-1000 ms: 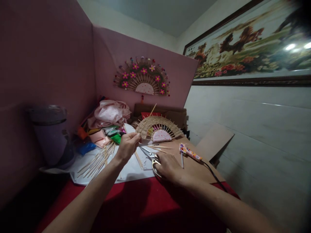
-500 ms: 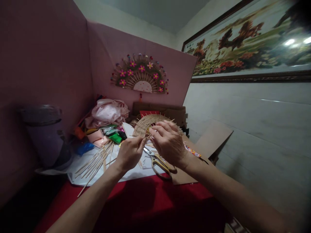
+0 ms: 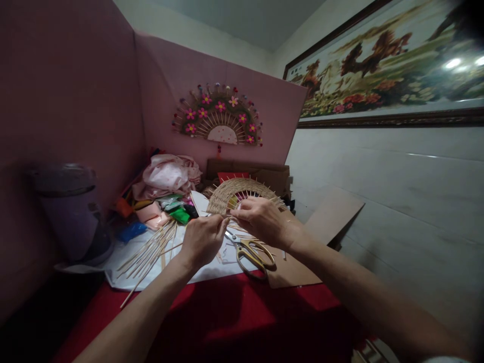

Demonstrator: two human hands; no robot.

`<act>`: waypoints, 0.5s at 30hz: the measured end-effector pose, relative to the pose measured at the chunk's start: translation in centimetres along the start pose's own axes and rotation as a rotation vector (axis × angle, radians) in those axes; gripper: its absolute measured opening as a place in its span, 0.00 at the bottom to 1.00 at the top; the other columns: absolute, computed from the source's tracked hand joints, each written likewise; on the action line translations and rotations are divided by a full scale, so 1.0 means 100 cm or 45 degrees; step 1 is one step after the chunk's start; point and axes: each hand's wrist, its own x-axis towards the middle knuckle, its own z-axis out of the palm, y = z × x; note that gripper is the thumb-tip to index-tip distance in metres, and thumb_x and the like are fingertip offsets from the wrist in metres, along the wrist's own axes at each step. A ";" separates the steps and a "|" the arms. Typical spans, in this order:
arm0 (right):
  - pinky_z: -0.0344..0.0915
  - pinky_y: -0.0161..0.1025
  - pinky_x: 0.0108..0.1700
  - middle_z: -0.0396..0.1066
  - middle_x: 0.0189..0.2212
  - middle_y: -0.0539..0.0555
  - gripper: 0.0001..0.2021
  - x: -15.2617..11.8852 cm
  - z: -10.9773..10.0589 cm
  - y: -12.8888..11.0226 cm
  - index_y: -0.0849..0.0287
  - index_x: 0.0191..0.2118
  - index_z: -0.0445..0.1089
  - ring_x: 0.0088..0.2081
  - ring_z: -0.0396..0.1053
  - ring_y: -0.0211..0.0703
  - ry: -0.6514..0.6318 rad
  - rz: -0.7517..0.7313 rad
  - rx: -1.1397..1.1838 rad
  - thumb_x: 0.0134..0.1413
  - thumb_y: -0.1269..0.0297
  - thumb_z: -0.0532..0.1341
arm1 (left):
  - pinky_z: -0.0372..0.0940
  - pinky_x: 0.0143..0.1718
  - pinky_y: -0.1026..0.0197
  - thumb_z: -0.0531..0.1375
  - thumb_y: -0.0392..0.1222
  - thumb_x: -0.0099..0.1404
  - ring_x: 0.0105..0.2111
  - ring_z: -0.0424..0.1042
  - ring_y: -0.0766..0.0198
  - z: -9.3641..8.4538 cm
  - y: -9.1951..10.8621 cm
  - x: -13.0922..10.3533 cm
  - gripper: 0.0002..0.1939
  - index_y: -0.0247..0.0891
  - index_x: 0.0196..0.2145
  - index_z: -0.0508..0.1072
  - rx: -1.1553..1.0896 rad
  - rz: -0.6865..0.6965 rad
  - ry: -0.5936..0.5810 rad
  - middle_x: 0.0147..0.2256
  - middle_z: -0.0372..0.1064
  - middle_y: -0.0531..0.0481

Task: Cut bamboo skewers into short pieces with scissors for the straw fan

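Note:
A half-round woven fan point(image 3: 229, 190) of tan cord on thin sticks stands above my hands, stick tips poking from its outer edge. My left hand point(image 3: 204, 239) is closed at the fan's lower left corner, thumb and forefinger pinched on it. My right hand point(image 3: 264, 219) is closed too, its fingertips together just right of the left ones, at the fan's inner edge. Whatever those right fingers pinch is too small to make out. Gold-handled scissors point(image 3: 254, 257) lie below the hands, blades partly hidden.
Loose thin sticks point(image 3: 147, 249) spread over a white sheet point(image 3: 113, 272) at left, by coloured packets point(image 3: 179, 216) and bundled pink cloth point(image 3: 168, 174). Brown cardboard point(image 3: 291, 272) lies at right. A flowered fan point(image 3: 222, 133) hangs on the pink board behind. A lidded container point(image 3: 71, 212) stands far left.
My right hand has drawn lower and its fingers have folded in, baring more of the fan's inner sticks. My left hand has stayed nearly in place.

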 end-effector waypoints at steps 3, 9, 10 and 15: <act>0.51 0.36 0.31 0.69 0.27 0.52 0.13 0.000 0.007 -0.003 0.58 0.33 0.72 0.30 0.62 0.37 0.001 0.062 -0.004 0.61 0.62 0.52 | 0.48 0.27 0.61 0.45 0.49 0.66 0.27 0.70 0.61 0.000 0.001 -0.001 0.21 0.38 0.24 0.70 0.066 -0.032 -0.021 0.26 0.73 0.46; 0.50 0.37 0.27 0.72 0.26 0.58 0.11 0.009 0.013 -0.026 0.63 0.28 0.73 0.28 0.65 0.41 -0.154 0.219 -0.131 0.55 0.71 0.54 | 0.47 0.26 0.60 0.45 0.48 0.65 0.27 0.69 0.59 0.005 0.001 0.001 0.22 0.37 0.24 0.71 0.156 -0.135 -0.076 0.26 0.73 0.43; 0.50 0.38 0.27 0.73 0.26 0.59 0.11 0.010 0.012 -0.025 0.65 0.28 0.73 0.27 0.66 0.42 -0.179 0.233 -0.118 0.54 0.73 0.54 | 0.47 0.26 0.60 0.45 0.48 0.65 0.26 0.68 0.60 0.004 0.000 0.002 0.22 0.37 0.23 0.71 0.103 -0.144 -0.090 0.25 0.72 0.44; 0.55 0.34 0.28 0.71 0.23 0.54 0.13 0.012 0.009 0.017 0.64 0.28 0.75 0.25 0.64 0.36 -0.193 0.128 0.684 0.53 0.61 0.57 | 0.49 0.23 0.64 0.51 0.52 0.60 0.19 0.57 0.69 -0.005 -0.008 0.009 0.21 0.36 0.18 0.67 -0.778 -0.064 -0.305 0.17 0.59 0.52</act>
